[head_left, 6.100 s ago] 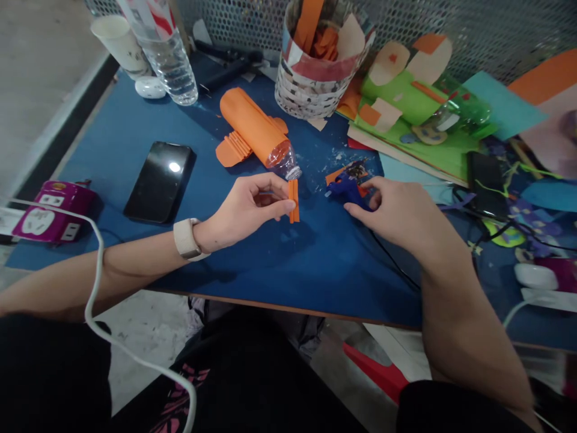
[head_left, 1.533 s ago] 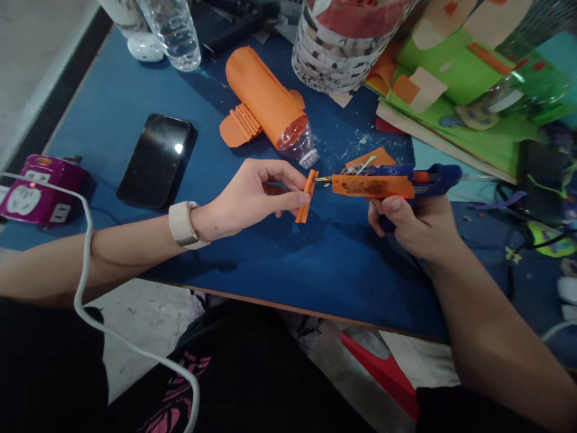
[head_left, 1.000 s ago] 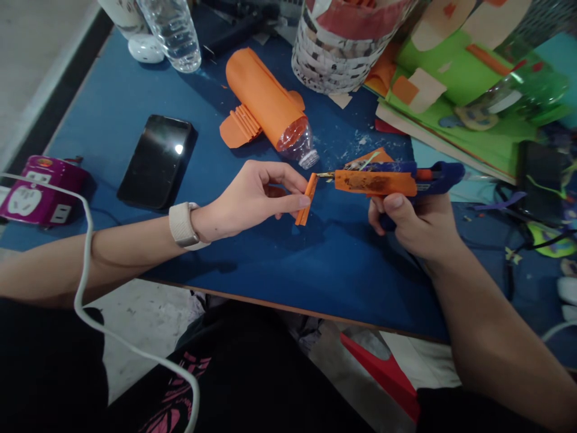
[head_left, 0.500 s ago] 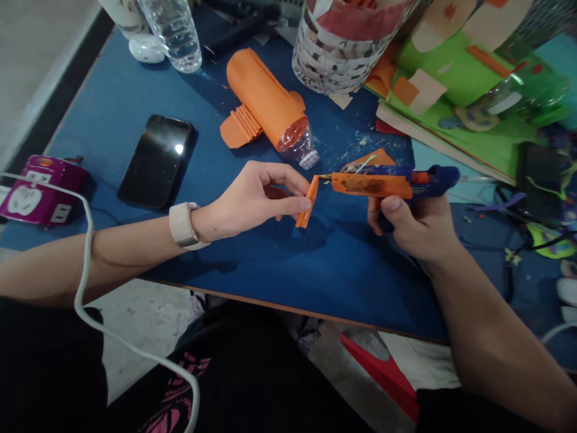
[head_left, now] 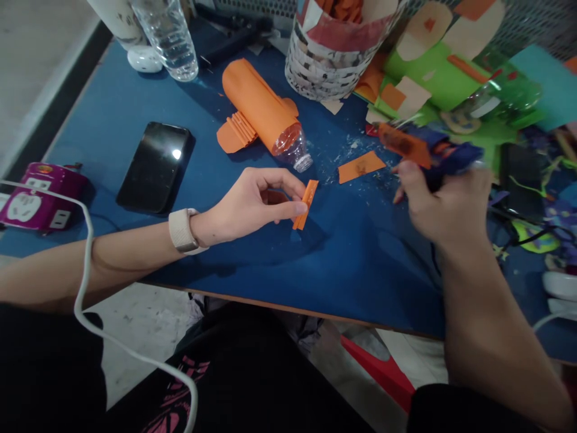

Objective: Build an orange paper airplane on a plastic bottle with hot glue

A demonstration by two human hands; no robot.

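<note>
Between thumb and fingers, my left hand pinches a small folded orange paper strip above the table. My right hand grips a blue and orange glue gun, blurred by motion, off to the right of the strip. An orange rectangle with a dark smudge lies flat between the hands. Beyond my left hand rests a clear plastic bottle wrapped in an orange paper sleeve, with a pleated orange flap at its side.
A black phone and a purple power adapter lie at the left. A water bottle and a woven paper basket stand at the back. Green paper craft and scraps crowd the right. A white cable crosses my left arm.
My right hand has drawn the glue gun away from the strip, to the right and back, uncovering the smudged orange rectangle. My left hand still holds the strip in nearly the same place.
</note>
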